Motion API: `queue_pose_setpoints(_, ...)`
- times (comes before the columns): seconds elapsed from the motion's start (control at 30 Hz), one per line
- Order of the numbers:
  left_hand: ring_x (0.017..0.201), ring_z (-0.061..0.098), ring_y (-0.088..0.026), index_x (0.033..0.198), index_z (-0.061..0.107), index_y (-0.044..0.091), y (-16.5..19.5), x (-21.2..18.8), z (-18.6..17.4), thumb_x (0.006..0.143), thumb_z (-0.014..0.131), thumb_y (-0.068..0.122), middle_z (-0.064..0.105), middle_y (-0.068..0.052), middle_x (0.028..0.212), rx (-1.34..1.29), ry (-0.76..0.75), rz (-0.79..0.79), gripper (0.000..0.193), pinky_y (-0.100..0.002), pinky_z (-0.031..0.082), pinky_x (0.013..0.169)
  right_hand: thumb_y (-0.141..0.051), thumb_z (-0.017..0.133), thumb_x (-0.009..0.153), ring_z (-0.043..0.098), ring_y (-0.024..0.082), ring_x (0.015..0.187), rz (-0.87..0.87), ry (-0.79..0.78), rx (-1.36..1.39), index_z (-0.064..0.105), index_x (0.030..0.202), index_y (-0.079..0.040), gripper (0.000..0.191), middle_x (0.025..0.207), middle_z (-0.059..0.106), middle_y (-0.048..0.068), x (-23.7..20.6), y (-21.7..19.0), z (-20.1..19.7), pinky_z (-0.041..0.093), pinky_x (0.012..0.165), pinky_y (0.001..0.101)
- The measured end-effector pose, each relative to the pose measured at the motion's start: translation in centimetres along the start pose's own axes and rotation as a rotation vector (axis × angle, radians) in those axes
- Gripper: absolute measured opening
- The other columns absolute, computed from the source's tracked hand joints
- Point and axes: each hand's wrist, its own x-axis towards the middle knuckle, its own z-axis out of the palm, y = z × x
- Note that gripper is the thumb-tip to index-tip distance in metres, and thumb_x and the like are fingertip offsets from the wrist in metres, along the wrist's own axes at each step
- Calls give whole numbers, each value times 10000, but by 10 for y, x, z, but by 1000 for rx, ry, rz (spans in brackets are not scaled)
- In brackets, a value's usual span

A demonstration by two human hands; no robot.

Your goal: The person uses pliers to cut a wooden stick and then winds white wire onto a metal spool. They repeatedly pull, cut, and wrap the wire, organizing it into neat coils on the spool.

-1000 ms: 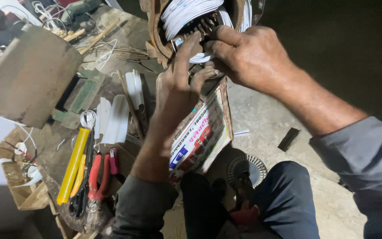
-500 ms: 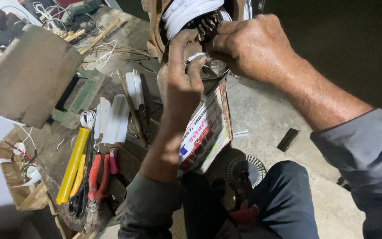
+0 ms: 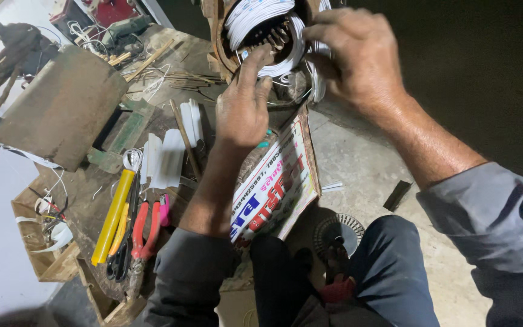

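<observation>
Lying at far left, red-handled pliers [image 3: 143,233] were noted beside a yellow tube [image 3: 113,217]. The left hand [image 3: 241,112] was seen with fingers pressed together against the white winding [image 3: 255,18] inside the round motor housing [image 3: 219,42]. The right hand [image 3: 358,57] was curled over the housing's rim; its fingertips could not be made out.

Hidden, cropped and blurred parts around the round wound housing

The round housing [image 3: 261,36] is cut off by the top edge, so its upper rim and the upper run of the white windings [image 3: 255,15] are not seen. The fingertips of the right hand [image 3: 358,57] are blurred, and it cannot be told whether a wire is pinched. The left hand [image 3: 243,109] is shown from the back only; its palm and what lies beneath are concealed. The printed card [image 3: 276,188] is partly covered by the left forearm. The lower ends of the red pliers [image 3: 143,233] are lost in shadow. The grey sleeve [image 3: 497,236] is cropped at the right edge.
</observation>
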Motion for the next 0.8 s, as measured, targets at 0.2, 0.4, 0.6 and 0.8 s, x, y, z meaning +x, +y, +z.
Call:
queue_pose_setpoints(0.2, 1245, 670, -389, 1420, 554, 97, 10, -7, -8, 1059, 636, 103, 665, -159, 1380, 72, 75, 20, 370, -439, 563, 1022, -131, 850, 1026, 728, 227, 804, 421, 17, 150, 732, 1070, -16, 170, 959, 721, 144, -9, 12, -2, 574, 706, 348)
queue_pose_setpoints(0.4, 1097, 747, -288, 1244, 670, 60, 19, -25, -21, 992, 738, 41, 715, -146, 1238, -52, 329, -70, 261, -365, 602, 878, -246, 864, 994, 750, 199, 825, 559, -69, 207, 732, 1087, -4, 291, 960, 759, 143, -4, 10, 10, 605, 724, 344)
queue_pose_setpoints(0.6, 1459, 497, -334, 1573, 397, 18, 12, -22, -38, 970, 869, 171, 491, -202, 1525, 52, 356, 59, 781, -427, 428, 1262, -339, 877, 919, 735, 272, 1033, 596, -60, 327, 555, 1383, 20, 668, 1204, 708, 204, 13, 8, 25, 594, 875, 412)
queue_pose_setpoints(0.8, 1529, 382, -409, 1604, 217, -41, 0, -2, -32, 822, 977, 245, 337, -277, 1627, -82, 232, -106, 1127, -491, 336, 1290, -358, 831, 934, 724, 296, 1131, 692, -161, 402, 618, 1289, -17, 537, 1198, 720, 187, 18, 5, 36, 565, 950, 457)
